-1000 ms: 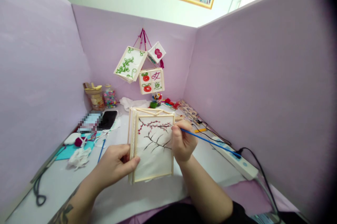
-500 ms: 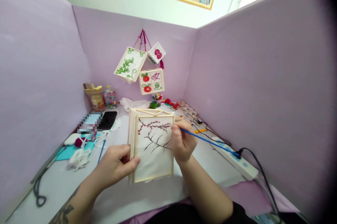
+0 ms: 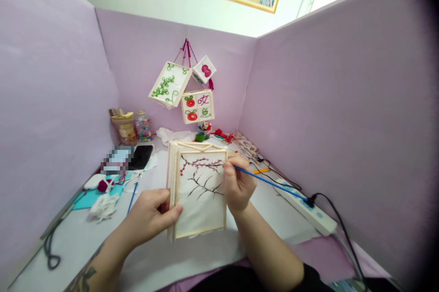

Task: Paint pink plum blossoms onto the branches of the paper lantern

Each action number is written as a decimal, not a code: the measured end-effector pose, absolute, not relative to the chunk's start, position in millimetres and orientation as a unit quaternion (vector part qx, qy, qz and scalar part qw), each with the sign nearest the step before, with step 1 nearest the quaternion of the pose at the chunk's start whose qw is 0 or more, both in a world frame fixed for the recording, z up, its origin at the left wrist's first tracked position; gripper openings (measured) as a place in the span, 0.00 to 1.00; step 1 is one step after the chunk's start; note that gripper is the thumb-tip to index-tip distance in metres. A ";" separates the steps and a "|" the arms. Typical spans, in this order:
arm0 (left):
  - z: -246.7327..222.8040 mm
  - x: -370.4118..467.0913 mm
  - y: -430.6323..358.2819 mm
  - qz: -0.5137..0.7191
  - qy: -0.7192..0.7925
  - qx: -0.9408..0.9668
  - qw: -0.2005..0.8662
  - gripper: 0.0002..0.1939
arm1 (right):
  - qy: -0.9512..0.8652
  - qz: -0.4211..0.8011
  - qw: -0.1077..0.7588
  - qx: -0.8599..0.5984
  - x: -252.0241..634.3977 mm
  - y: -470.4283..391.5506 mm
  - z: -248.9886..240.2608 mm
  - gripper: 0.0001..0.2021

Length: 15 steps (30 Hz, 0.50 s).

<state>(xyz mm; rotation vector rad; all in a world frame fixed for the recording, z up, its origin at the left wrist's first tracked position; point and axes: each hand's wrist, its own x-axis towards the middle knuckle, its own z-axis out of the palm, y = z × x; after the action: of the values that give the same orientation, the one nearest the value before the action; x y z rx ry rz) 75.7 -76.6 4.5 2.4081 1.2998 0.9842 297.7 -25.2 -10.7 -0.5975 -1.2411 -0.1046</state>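
Observation:
A wood-framed box lantern (image 3: 202, 216) with white panels stands tilted in front of me. Its facing panel carries dark painted branches, the upper ones dotted with small pink-red blossoms. My left hand (image 3: 154, 212) grips the lantern's left edge, thumb on the front frame and fingers behind. In my right hand (image 3: 239, 184) is a thin blue-handled paintbrush (image 3: 270, 182), pinched close to the panel's upper right edge. The brush's tip is hidden by the fingers, so I cannot tell whether it touches the panel.
Small decorated lanterns (image 3: 198, 107) hang on the back partition. Left on the table are a black phone (image 3: 141, 157), crumpled tissue (image 3: 103, 206), another blue brush (image 3: 132, 197) and a bead jar (image 3: 143, 127). A white power strip (image 3: 308, 209) with cables lies at right.
Hardly anything differs. The brush handle's far end has shifted very slightly; both hands and the lantern keep their places.

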 end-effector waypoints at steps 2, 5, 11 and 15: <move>4.4 75.7 -76.4 0.336 0.444 0.822 0.119 0.19 | -0.567 -0.044 0.776 -0.271 297.5 -24.2 -12.4 0.06; 4.3 75.6 -76.2 0.334 0.445 0.822 0.125 0.19 | -0.557 -0.036 0.786 -0.265 297.3 -22.5 -15.2 0.05; 2.8 74.6 -77.2 0.336 0.444 0.822 0.123 0.19 | -0.567 -0.040 0.776 -0.273 298.1 -23.5 -14.0 0.05; 0.5 73.8 -76.3 0.339 0.443 0.821 0.121 0.19 | -0.571 -0.048 0.771 -0.280 298.3 -24.8 -11.8 0.05</move>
<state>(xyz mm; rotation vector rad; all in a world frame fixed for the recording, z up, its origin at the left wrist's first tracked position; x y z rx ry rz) 73.8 -76.3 0.5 2.3979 1.2932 0.9909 298.3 -24.8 -11.8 -0.6063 -1.2374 -0.1040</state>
